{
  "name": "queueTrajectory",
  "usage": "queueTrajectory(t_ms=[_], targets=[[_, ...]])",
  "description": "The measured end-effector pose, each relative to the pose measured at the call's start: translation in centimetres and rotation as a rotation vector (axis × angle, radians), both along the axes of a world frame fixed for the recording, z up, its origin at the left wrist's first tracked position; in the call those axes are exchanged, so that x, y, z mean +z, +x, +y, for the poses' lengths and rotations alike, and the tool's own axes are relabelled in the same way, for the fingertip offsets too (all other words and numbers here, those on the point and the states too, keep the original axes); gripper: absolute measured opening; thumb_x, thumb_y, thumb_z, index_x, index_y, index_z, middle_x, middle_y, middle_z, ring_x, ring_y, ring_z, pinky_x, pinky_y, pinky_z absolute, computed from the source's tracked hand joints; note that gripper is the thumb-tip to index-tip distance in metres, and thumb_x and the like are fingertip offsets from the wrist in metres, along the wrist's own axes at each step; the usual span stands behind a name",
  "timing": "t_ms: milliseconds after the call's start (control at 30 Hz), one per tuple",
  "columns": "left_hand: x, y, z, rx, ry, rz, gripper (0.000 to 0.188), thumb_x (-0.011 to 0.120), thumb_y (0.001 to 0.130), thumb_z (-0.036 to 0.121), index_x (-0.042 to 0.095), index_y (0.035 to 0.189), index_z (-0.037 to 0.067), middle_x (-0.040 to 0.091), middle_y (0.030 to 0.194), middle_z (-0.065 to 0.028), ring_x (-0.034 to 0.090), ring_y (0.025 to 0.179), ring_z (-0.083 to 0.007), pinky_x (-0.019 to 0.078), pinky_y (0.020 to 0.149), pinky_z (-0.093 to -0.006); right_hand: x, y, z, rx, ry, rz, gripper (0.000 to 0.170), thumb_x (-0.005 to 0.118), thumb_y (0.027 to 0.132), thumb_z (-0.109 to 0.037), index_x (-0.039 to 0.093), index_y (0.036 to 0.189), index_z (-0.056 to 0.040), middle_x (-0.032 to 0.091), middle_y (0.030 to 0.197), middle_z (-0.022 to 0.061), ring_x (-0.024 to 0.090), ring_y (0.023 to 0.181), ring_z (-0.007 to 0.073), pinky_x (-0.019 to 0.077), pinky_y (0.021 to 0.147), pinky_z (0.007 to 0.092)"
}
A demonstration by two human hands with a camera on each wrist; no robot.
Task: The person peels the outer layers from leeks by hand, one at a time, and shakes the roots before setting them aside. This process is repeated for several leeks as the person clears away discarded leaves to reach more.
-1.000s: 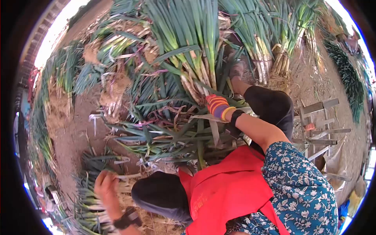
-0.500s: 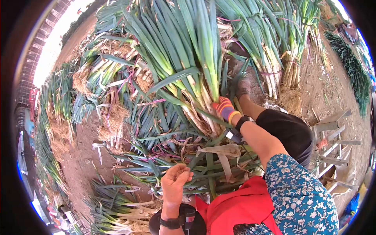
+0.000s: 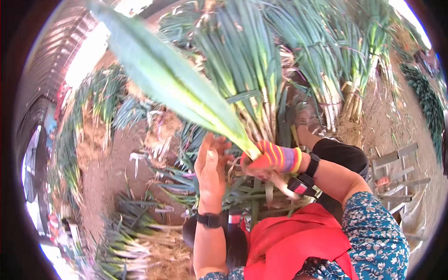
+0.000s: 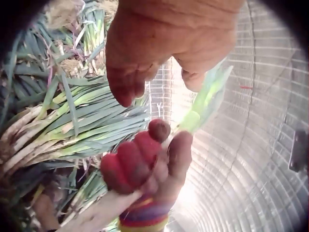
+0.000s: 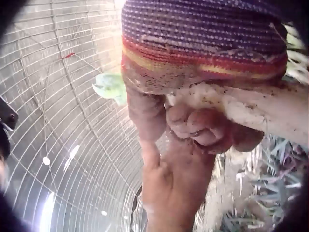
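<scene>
In the head view my right hand [image 3: 275,158], in a striped glove with bare fingertips, grips a leek [image 3: 182,84] by its pale stalk. The broad green leaves slant up to the left, toward the camera. In the right wrist view the soil-specked white stalk [image 5: 270,106] passes under the gloved palm. My bare left hand [image 3: 211,170] is raised just left of the gloved hand, fingers spread and relaxed. Seen in the left wrist view, that hand's fingers [image 4: 125,84] are beside the leaves, with a gap above the gloved fist. A large leek bundle [image 3: 247,70] lies behind.
More leek bundles [image 3: 326,84] lie to the right and along the left side of the dirt floor [image 3: 112,163]. Loose leeks [image 3: 130,247] lie at lower left with roots toward me. A low frame stool [image 3: 396,172] stands at right. A red apron [image 3: 294,242] covers my lap.
My right hand has left the big bundle and now holds a single leek up close. The left hand has come from the lower left, rising to the middle beside it.
</scene>
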State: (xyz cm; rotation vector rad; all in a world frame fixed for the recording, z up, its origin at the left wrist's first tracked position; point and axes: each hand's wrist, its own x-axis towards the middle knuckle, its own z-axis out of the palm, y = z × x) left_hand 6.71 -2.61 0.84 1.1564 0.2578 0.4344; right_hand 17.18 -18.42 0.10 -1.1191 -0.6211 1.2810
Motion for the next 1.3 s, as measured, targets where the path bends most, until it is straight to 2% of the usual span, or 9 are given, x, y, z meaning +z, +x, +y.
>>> queueTrajectory(t_ms=[167, 367, 600, 733, 967, 1033, 1167, 1200, 1300], targets=[[0.1, -4.8, 2.8, 0.065, -0.12, -0.068, 0.045, 0.068, 0.081, 0.025, 0.05, 0.116, 0.004, 0.057, 0.106, -0.0074, 0.058, 0.092, -0.0228, 0.0483, 0.081, -0.0402, -3.4, -5.8, 0.8, 0.182, -0.042, 0.093, 0.027, 0.069, 0.074, -0.014, 0.061, 0.096, -0.0008, 0.058, 0.07, 0.0025, 0.055, 0.059, 0.0089, 0.0446, 0.053, 0.0231], [-0.6, -9.2, 4.1, 0.274, -0.193, 0.081, 0.038, 0.067, 0.08, 0.009, 0.051, 0.114, 0.006, 0.057, 0.1, -0.006, 0.058, 0.091, -0.0217, 0.0512, 0.075, -0.0374, -1.0, -7.4, 8.7, -0.249, 0.264, -0.776, 0.045, 0.075, 0.066, -0.012, 0.057, 0.104, 0.0045, 0.063, 0.083, 0.0075, 0.058, 0.076, 0.0135, 0.0477, 0.068, 0.0291], [-0.9, -12.5, 5.8, 0.514, -0.154, 0.057, 0.035, 0.07, 0.078, 0.012, 0.056, 0.108, 0.0, 0.06, 0.095, -0.0053, 0.059, 0.084, -0.0177, 0.0504, 0.07, -0.0322, 2.5, -12.4, 10.2, -0.249, 0.238, -0.944, 0.04, 0.072, 0.061, -0.011, 0.059, 0.097, 0.0022, 0.059, 0.072, 0.0088, 0.054, 0.067, 0.0112, 0.0449, 0.062, 0.0285], [-0.3, -14.4, 8.2, 0.579, -0.162, 0.124, 0.024, 0.07, 0.08, 0.02, 0.061, 0.096, 0.004, 0.06, 0.084, -0.0024, 0.057, 0.076, -0.0136, 0.0464, 0.064, -0.0297, 2.8, -12.2, 5.3, -0.123, 0.174, -0.543, 0.045, 0.074, 0.061, -0.017, 0.057, 0.098, 0.003, 0.057, 0.074, 0.0188, 0.051, 0.067, 0.0278, 0.0447, 0.065, 0.034], [-1.0, -16.1, 8.7, 0.531, -0.287, -0.067, 0.037, 0.073, 0.077, 0.017, 0.055, 0.109, 0.012, 0.056, 0.096, -0.0005, 0.053, 0.085, -0.0144, 0.043, 0.07, -0.0316, -6.6, -1.8, -4.3, 0.409, -0.934, -1.464, 0.042, 0.069, 0.069, -0.023, 0.058, 0.102, 0.001, 0.061, 0.092, 0.0215, 0.06, 0.087, 0.0348, 0.048, 0.075, 0.0385], [-0.9, -15.9, 8.1, 0.543, -0.235, -0.104, 0.036, 0.073, 0.076, 0.022, 0.056, 0.106, 0.01, 0.055, 0.097, -0.0013, 0.051, 0.085, -0.0154, 0.0409, 0.074, -0.0334, -7.8, -1.6, -4.8, -0.299, -0.423, -1.819, 0.036, 0.064, 0.074, -0.024, 0.059, 0.1, 0.0005, 0.062, 0.087, 0.0204, 0.06, 0.082, 0.036, 0.0486, 0.073, 0.0399], [0.1, -14.9, 6.6, 0.502, -0.134, -0.118, 0.043, 0.075, 0.074, 0.03, 0.056, 0.106, 0.008, 0.055, 0.097, -0.003, 0.051, 0.087, -0.0175, 0.0412, 0.076, -0.0346, 0.1, -7.5, 2.6, -0.05, -0.086, -1.625, 0.043, 0.061, 0.079, -0.04, 0.06, 0.099, -0.0016, 0.061, 0.08, 0.0198, 0.061, 0.077, 0.0332, 0.0487, 0.068, 0.0414], [0.2, -14.6, 6.4, 0.492, -0.133, -0.121, 0.043, 0.075, 0.074, 0.03, 0.056, 0.106, 0.008, 0.055, 0.097, -0.003, 0.051, 0.087, -0.0175, 0.0412, 0.076, -0.0346, -1.9, -8.4, 3.7, -0.263, 0.346, -1.794, 0.051, 0.062, 0.077, -0.044, 0.059, 0.102, 0.0002, 0.061, 0.082, 0.0213, 0.061, 0.08, 0.0332, 0.0483, 0.071, 0.0401], [-0.2, -14.2, 6.0, 0.471, -0.145, -0.133, 0.036, 0.072, 0.078, 0.025, 0.056, 0.104, 0.005, 0.056, 0.095, -0.0037, 0.053, 0.087, -0.0167, 0.044, 0.075, -0.033, -1.9, -9.4, 5.2, -0.127, 0.0, -1.506, 0.047, 0.067, 0.073, -0.035, 0.06, 0.103, 0.0005, 0.061, 0.084, 0.0226, 0.06, 0.086, 0.0351, 0.0465, 0.074, 0.0395]])
